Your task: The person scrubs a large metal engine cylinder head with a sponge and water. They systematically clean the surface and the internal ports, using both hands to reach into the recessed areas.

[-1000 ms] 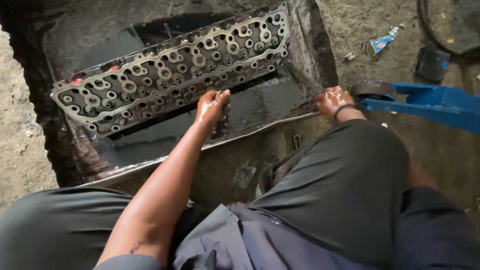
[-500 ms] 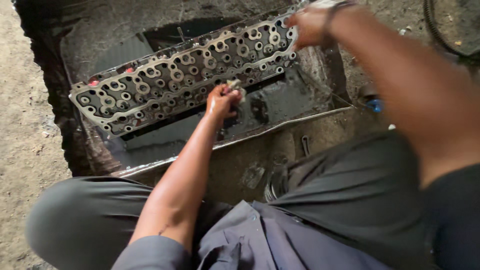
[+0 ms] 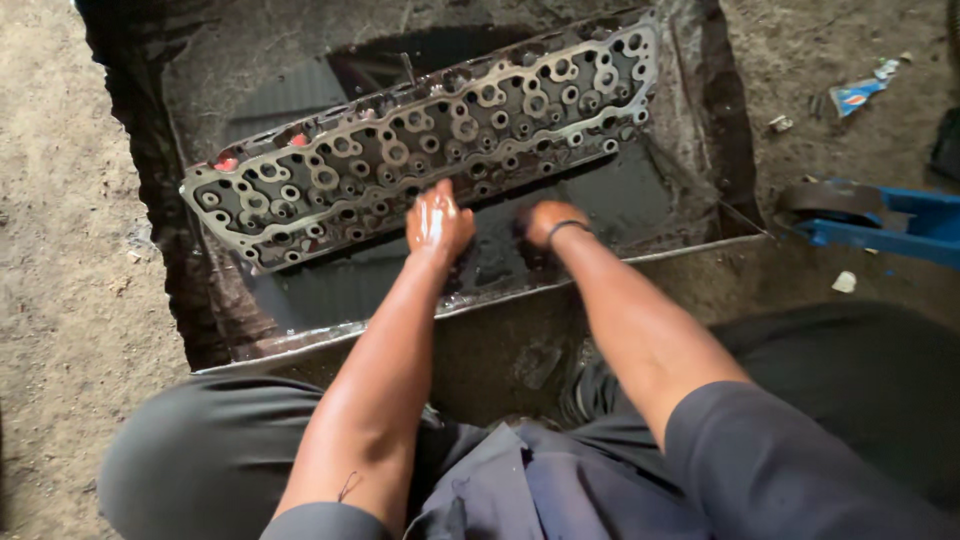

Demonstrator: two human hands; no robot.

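Right hand (image 3: pixel 548 222) has come back down from the far end of the cylinder head (image 3: pixel 430 140) & now sits low in the tray, beside the left; half a sec ago it was up at the head's top right corner. Left hand (image 3: pixel 438 222) has barely shifted, same spot at the head's near edge.

Nearest: person crouched, dark trousers (image 3: pixel 200 450) over both knees, grey shirt hem betw. them. Both forearms reach fwd, wet & shiny w/ oil.

Next out: metal tray (image 3: pixel 330 335), shallow, near rim running left to right & rising twd the right. Black oily liquid (image 3: pixel 620 195) pools inside it. Left hand lies palm down, fingers spread & loose, fingertips touching or just at the near edge of the head; gripping nothing I can see. Right hand is dipped knuckles-up in the black liquid, dark band on the wrist; fingers curled under, can't tell if it's clenched on smthg or empty.

Beyond the hands: cylinder head lies in the tray, long & flat, angled so its left end is nearer & its right end farther. Grey gasket face up, many round holes, red spots at the left end.

Far: dirt floor (image 3: pixel 60 200) all round the tray. Right side, blue metal frame (image 3: pixel 900 225) w/ a dark wheel (image 3: pixel 830 198) near the tray corner. Further back, a small blue-white wrapper (image 3: pixel 852 96) on the floor.
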